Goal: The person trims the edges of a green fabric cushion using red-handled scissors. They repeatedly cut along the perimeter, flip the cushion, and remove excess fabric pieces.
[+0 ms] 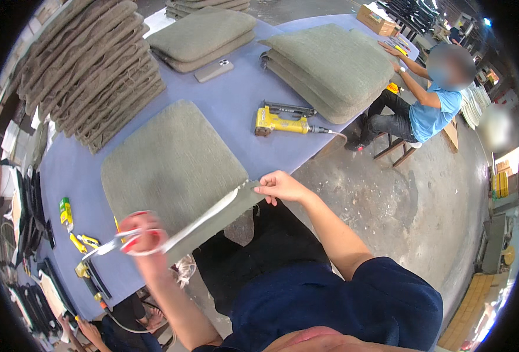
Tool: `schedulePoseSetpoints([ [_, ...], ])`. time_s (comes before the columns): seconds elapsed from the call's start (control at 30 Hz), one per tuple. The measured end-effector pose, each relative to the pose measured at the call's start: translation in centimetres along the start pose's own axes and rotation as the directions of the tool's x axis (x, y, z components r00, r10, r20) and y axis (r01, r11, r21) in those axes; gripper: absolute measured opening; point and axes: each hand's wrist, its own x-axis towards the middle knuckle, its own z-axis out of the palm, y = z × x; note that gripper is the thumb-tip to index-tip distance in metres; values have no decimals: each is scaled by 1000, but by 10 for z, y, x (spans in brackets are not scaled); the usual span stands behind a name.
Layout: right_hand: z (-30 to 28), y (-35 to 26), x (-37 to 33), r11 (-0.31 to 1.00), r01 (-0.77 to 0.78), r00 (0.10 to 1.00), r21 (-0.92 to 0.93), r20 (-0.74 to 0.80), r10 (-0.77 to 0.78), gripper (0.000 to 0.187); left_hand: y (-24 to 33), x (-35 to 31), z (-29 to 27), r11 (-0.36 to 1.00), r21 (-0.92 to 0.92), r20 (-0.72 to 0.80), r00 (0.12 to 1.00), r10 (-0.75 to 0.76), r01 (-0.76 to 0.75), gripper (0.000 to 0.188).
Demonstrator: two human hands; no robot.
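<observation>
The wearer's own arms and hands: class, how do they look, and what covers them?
The right hand and right forearm are bare, with no glove or watch; a short navy sleeve covers the upper arm. The left forearm is bare too; the left hand appears ungloved, though blurred.

Red lettering is seen on a yellow item (393, 87) near the seated person (440, 117); on the green-and-yellow packet (65, 211), markings are blurred
</observation>
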Motion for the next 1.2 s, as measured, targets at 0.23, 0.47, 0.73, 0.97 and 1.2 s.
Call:
schedulePoseSetpoints([
  [0.23, -8, 7, 6, 998, 51, 993, 19, 109, -53, 27, -130, -104, 134, 731, 201, 222, 696, -683, 652, 21],
  [0.47, -15, 7, 1, 998, -27, 989, 60, 144, 18, 17, -163, -145, 142, 453, 317, 411, 310, -857, 833, 25],
  [0.73, -17, 18, 0, 994, -4, 988, 111, 152, -13, 14, -184, -144, 144, 495, 369, 368, 366, -855, 786, 30],
  [0.97, -16, 18, 1, 989, 5, 987, 151, 156, -29, 15, -208, -117, 141, 554, 392, 372, 424, -826, 735, 38],
  [1.2, -16, 18, 0, 989, 15, 986, 150, 159, -39, 12, -220, -106, 138, 584, 431, 383, 447, -809, 688, 48],
])
